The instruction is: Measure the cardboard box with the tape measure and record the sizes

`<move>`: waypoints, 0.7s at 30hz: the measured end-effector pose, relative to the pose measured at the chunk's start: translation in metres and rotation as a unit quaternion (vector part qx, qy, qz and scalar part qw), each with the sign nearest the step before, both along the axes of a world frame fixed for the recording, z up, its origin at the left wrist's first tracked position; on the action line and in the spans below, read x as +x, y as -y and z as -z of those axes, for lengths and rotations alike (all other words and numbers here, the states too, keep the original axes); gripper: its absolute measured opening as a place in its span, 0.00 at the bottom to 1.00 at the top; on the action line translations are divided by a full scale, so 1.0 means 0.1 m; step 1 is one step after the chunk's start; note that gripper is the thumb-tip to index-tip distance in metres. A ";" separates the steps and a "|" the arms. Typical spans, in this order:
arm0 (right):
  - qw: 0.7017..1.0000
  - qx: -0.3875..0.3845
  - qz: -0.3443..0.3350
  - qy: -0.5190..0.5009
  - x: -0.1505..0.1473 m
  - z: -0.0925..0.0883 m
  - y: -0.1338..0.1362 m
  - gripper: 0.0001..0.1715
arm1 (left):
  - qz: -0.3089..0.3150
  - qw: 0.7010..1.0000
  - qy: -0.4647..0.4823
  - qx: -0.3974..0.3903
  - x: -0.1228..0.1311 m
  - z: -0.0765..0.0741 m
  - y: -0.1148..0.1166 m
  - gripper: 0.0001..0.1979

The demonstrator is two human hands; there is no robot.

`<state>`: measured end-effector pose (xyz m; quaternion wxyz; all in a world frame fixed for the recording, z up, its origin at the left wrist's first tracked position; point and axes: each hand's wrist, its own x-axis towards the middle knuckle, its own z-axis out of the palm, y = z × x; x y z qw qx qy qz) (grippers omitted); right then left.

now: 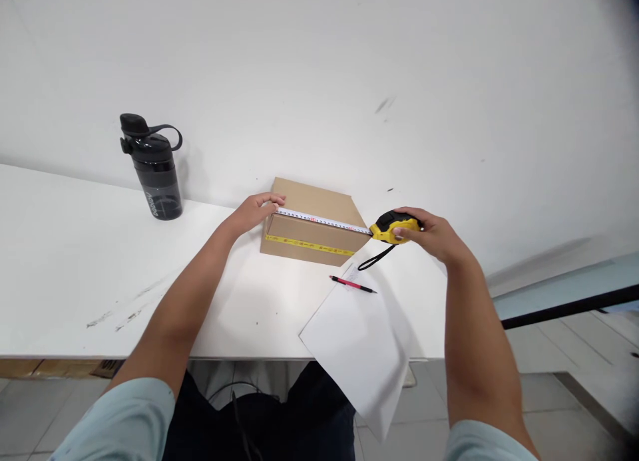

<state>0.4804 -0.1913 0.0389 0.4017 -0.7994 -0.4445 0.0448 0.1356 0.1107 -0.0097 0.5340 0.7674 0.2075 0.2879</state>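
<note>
A closed brown cardboard box (317,195) with a strip of yellow printed tape (309,245) along its front side sits on the white table. Across its top, near the front edge, lies the pulled-out white blade (324,221) of a tape measure. My left hand (255,213) is at the box's left edge, thumb at the blade's end and fingers resting on the box top. Beyond the right edge, my right hand (433,233) grips the yellow and black tape measure case (394,227). Its black wrist strap (377,256) dangles below.
A dark shaker bottle (154,168) stands at the back left by the wall. White paper (359,341) overhangs the table's front edge, with a red and black pen (352,284) lying on it. The white table (124,268) meets the wall behind the box.
</note>
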 end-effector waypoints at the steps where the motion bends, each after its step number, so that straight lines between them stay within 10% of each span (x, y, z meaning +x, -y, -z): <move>1: 1.000 0.000 0.002 -0.004 0.01 0.00 -0.01 0.38 | 0.000 1.000 0.000 0.001 0.00 0.00 0.00 0.10; 21: 0.996 0.008 0.011 0.085 0.09 0.11 0.10 0.33 | 0.001 1.000 0.006 0.002 0.03 0.02 0.03 0.09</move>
